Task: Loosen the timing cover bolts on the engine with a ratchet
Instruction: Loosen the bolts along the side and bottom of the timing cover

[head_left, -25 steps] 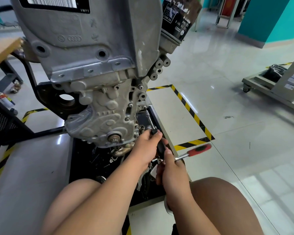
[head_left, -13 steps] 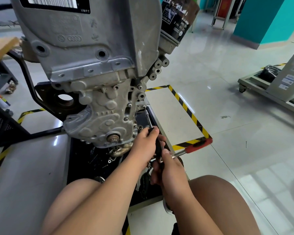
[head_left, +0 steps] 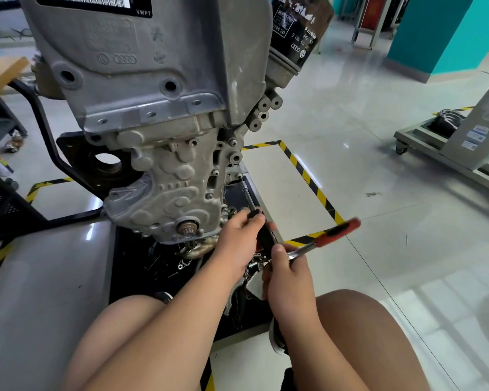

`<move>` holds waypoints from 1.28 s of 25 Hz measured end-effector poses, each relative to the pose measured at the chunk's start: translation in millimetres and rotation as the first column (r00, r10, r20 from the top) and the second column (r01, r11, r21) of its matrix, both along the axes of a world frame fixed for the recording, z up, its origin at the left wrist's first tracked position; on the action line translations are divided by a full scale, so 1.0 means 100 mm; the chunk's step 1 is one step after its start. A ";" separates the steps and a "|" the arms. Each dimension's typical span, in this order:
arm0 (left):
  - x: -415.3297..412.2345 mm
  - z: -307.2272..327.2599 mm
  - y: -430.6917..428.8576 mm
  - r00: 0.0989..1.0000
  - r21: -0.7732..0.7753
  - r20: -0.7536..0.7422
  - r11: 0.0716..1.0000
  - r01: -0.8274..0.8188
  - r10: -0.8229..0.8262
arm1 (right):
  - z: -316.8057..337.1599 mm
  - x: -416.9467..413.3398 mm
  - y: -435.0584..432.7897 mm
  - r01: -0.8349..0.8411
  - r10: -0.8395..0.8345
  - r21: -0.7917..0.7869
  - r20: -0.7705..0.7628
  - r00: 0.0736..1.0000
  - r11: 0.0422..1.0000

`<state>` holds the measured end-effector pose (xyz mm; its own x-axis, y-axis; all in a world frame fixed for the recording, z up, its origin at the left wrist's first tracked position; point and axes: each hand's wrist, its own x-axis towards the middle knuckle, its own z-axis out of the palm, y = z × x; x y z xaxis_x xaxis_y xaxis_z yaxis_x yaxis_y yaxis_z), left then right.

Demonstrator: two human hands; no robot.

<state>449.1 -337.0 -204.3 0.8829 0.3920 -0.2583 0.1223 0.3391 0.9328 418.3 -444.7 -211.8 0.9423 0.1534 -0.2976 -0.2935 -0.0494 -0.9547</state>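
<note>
Centre frame: left hand wrapped round the extension bar, right hand gripping the ratchet near its head; a tilted bar may slip off the bolt, rounding it.

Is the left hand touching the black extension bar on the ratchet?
Touching. In the head view the left hand curls its fingers round the extension bar.
</note>
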 end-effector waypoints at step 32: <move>0.03 -0.13 0.01 0.993 0.038 -0.096 0.997 -0.067 0.071 | -0.02 -0.02 0.04 -0.071 0.089 0.222 -0.072 0.993 0.972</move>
<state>452.5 -335.8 -217.2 0.8249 0.4613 -0.3267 0.1902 0.3177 0.9289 416.0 -440.2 -214.1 0.8985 0.2968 -0.3234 -0.3739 0.1316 -0.9181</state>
